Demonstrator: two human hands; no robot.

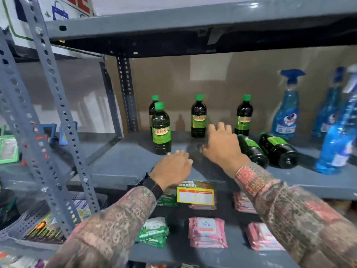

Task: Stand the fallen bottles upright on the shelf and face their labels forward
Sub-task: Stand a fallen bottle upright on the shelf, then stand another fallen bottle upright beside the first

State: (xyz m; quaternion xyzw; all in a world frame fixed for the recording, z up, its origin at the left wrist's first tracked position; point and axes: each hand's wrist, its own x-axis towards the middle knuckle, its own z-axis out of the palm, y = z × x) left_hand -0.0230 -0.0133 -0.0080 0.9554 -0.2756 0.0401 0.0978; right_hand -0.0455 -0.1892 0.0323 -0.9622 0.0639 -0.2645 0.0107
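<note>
Several dark bottles with green caps and green labels stand upright on the grey shelf (123, 163): one at the front left (161, 129) with another (152, 111) behind it, one in the middle (198, 117), one further right (243, 116). Two more lie on their sides, caps pointing back: the nearer one (252, 149) and one to its right (278, 149). My right hand (222, 144) hovers open just left of the fallen pair, apart from them. Over the shelf's front part, my left hand (172, 169) is open and holds nothing.
Blue spray bottles (286, 109) stand at the right of the shelf, one close at the front (338, 140). The shelf above (193, 22) hangs low overhead. Pink and green wipe packs (206, 232) lie on the shelf below. A perforated upright (58, 105) rises at left.
</note>
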